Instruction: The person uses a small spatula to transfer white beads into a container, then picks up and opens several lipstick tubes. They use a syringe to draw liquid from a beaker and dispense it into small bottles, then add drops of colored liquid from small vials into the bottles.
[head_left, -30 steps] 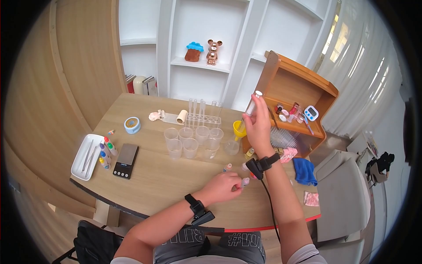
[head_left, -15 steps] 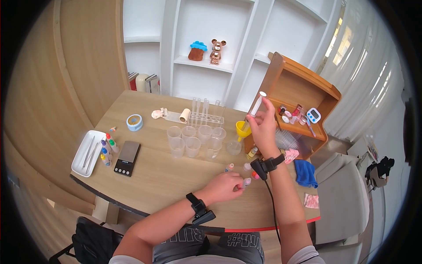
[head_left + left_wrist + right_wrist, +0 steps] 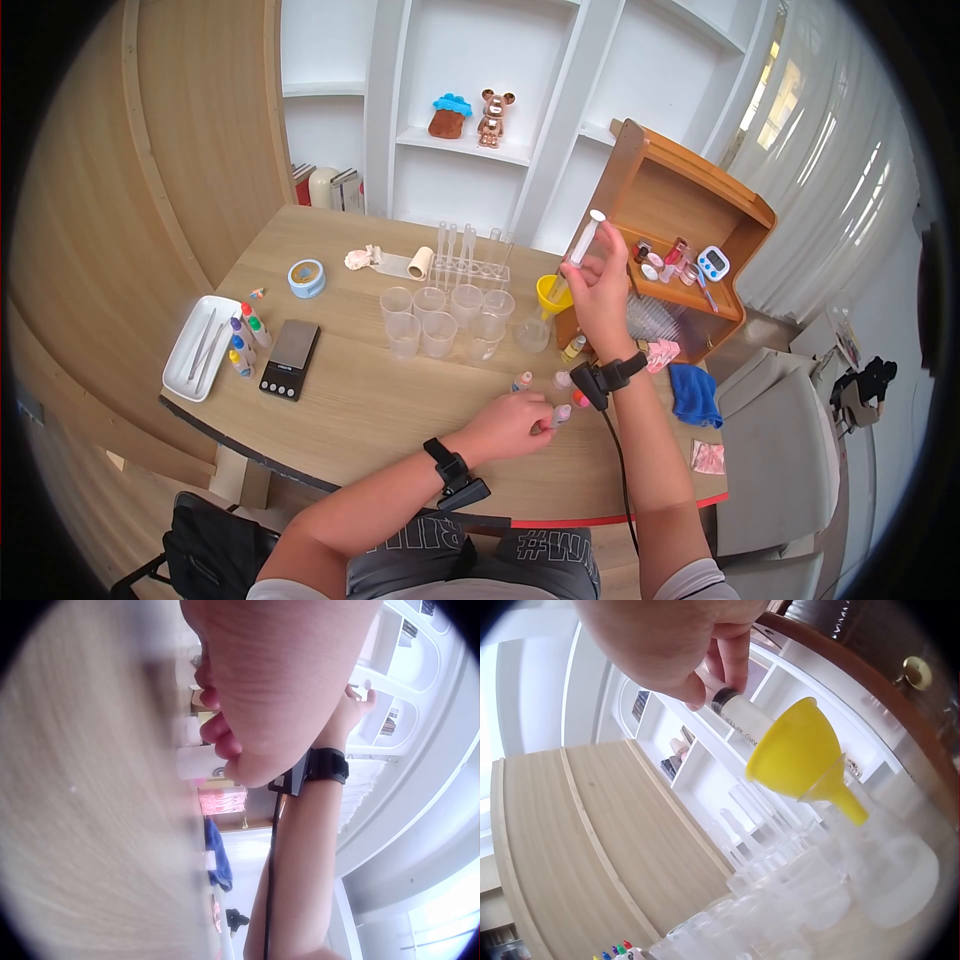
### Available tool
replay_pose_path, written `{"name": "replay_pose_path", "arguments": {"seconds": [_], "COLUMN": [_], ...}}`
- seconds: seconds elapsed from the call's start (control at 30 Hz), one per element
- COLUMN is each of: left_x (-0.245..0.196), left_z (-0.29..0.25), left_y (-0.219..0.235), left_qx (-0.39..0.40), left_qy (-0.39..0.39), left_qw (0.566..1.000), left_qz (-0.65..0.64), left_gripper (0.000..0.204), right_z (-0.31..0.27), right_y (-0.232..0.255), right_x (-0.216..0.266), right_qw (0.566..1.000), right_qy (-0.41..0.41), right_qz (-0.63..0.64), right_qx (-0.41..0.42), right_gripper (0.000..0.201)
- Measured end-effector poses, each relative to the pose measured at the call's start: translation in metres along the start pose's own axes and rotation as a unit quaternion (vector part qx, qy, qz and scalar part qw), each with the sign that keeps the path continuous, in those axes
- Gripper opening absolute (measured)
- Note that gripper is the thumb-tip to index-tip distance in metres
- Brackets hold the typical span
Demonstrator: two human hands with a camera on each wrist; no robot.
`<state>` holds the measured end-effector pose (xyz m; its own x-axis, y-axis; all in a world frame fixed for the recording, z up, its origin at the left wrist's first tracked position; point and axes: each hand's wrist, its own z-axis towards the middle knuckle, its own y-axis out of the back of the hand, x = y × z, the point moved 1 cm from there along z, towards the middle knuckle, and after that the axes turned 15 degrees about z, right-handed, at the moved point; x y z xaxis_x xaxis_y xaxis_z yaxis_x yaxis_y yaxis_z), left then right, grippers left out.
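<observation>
My right hand [image 3: 598, 300] pinches a syringe [image 3: 583, 243] held at a slant, with its white plunger end uppermost. In the right wrist view its clear barrel [image 3: 744, 720] has a black plunger seal and leads down into the mouth of a yellow funnel [image 3: 799, 750]. The funnel's spout points down into a clear flask [image 3: 900, 877]. Low over the near part of the table, my left hand [image 3: 503, 428] rests with loosely bent fingers, fingertips right beside a small pale bottle [image 3: 561, 414]. Another small bottle [image 3: 521, 381] stands just beyond it.
Several clear plastic cups [image 3: 438, 333] stand left of the flask, before a test tube rack [image 3: 470, 268]. Farther left are a digital scale [image 3: 290, 362], dropper bottles [image 3: 240, 350] and a white tray [image 3: 172, 370]. A wooden cabinet [image 3: 690, 190] and blue cloth [image 3: 696, 393] lie right.
The head view has shifted slightly. My right fingertips have come down a little from the syringe's plunger end, which stays over the funnel. My left hand has kept its place beside the bottle.
</observation>
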<state>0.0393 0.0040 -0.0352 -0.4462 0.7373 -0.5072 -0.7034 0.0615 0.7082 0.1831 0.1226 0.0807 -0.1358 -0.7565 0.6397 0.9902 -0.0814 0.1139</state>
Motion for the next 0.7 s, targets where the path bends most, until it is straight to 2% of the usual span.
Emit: {"name": "replay_pose_path", "arguments": {"seconds": [0.2, 0.7], "left_x": [0.001, -0.001], "left_z": [0.000, 0.000], "left_y": [-0.002, 0.000], "left_qx": [-0.005, -0.002], "left_qy": [-0.004, -0.003], "left_qw": [1.000, 1.000], "left_qz": [0.001, 0.003], "left_gripper": [0.021, 0.020], "right_z": [-0.001, 0.000], "right_y": [0.006, 0.001], "right_x": [-0.013, -0.001], "right_qw": [0.999, 1.000], "right_qy": [0.007, 0.004], "right_qz": [-0.037, -0.018], "right_qx": [0.032, 0.009], "right_gripper": [0.067, 0.072]}}
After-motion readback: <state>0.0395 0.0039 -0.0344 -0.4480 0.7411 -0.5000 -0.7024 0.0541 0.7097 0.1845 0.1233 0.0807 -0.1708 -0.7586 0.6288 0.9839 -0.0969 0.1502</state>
